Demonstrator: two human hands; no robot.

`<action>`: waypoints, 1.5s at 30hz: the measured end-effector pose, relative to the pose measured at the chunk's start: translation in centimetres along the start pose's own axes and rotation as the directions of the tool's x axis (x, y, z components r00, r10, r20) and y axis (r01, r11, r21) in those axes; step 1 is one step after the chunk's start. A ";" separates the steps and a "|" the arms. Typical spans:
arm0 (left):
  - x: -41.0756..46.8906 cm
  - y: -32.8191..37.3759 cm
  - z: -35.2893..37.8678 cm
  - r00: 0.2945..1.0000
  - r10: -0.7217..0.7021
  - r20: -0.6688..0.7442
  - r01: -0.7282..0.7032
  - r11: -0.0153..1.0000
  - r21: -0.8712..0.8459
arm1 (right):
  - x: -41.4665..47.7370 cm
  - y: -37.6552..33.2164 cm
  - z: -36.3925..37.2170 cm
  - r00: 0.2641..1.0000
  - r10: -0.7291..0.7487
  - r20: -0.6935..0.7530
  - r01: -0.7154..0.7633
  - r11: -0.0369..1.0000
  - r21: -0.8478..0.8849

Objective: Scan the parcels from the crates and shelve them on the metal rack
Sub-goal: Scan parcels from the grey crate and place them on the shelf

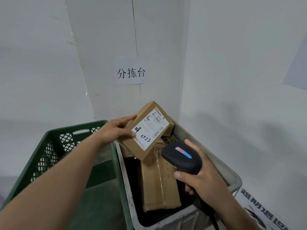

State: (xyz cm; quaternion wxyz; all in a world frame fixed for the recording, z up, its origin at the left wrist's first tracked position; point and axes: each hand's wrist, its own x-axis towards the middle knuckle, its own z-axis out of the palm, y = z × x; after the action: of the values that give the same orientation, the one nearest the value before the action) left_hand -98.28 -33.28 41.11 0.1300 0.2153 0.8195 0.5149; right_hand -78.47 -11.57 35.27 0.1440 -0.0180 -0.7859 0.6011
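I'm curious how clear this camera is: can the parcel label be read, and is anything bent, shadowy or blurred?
Head view: soft, even light, no glare; the label on the parcel in the left hand is sharp for handwriting, its fine print blurred; the wide lens bows the green crate rim; faint shadows lie on the right wall.

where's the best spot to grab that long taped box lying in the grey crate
Probably grip the long box across its narrow width at the near end, coming down from above. Both long edges show there, while its far end is hidden behind the small parcel in the left hand and the scanner in the right hand.
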 end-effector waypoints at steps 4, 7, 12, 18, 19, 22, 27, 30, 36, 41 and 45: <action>0.2 0.7 -1.0 0.998 -0.031 0.056 0.028 0.997 0.068 | -0.3 -0.1 0.0 1.000 -0.009 0.018 0.009 1.000 -0.022; 0.1 1.0 -1.4 0.998 -0.030 0.063 0.025 0.995 0.092 | -0.5 -0.1 0.1 0.999 -0.011 0.030 0.012 0.999 -0.032; -0.3 1.5 -1.3 0.994 -0.033 0.103 0.019 0.991 0.134 | -0.6 0.1 -0.2 1.000 -0.012 0.024 0.013 1.000 -0.019; -0.5 1.5 -1.0 0.992 -0.028 0.126 0.012 0.992 0.124 | -0.7 0.3 -0.5 1.000 0.002 0.019 -0.002 1.000 -0.017; -0.5 1.5 -0.9 0.991 -0.028 0.131 0.012 0.992 0.122 | -0.8 0.3 -0.5 1.000 0.004 0.016 -0.004 1.000 -0.018; -0.5 1.4 -0.7 0.989 -0.031 0.143 0.014 0.993 0.115 | -0.9 0.3 -0.6 1.000 0.004 0.007 -0.004 1.000 -0.013; -0.6 1.4 -0.9 0.990 -0.043 0.137 0.029 0.994 0.106 | -1.1 0.1 -0.8 1.000 0.009 -0.003 -0.009 1.000 0.001; -0.7 1.6 -0.9 0.989 -0.051 0.142 0.035 0.993 0.113 | -1.2 0.0 -1.0 1.000 0.020 0.000 -0.020 1.000 0.013; -1.1 1.5 -0.4 0.991 -0.061 0.119 0.051 0.995 0.087 | -1.1 0.2 -1.0 1.000 0.014 -0.019 -0.014 1.000 0.015; -1.9 0.6 2.2 0.998 -0.063 -0.001 0.063 0.992 -0.107 | -0.7 -0.1 -0.9 0.984 -0.006 -0.176 0.018 0.998 0.067; -2.8 0.1 6.9 0.995 -0.084 -0.058 0.052 0.907 -0.418 | 0.6 -0.4 -1.0 0.946 0.001 -0.323 0.034 0.994 0.103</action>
State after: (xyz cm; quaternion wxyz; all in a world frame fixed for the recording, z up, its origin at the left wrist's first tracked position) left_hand -92.80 -29.17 38.14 0.1603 0.1346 0.7023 0.6805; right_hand -78.74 -10.62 36.00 0.2764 -0.1018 -0.7185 0.6301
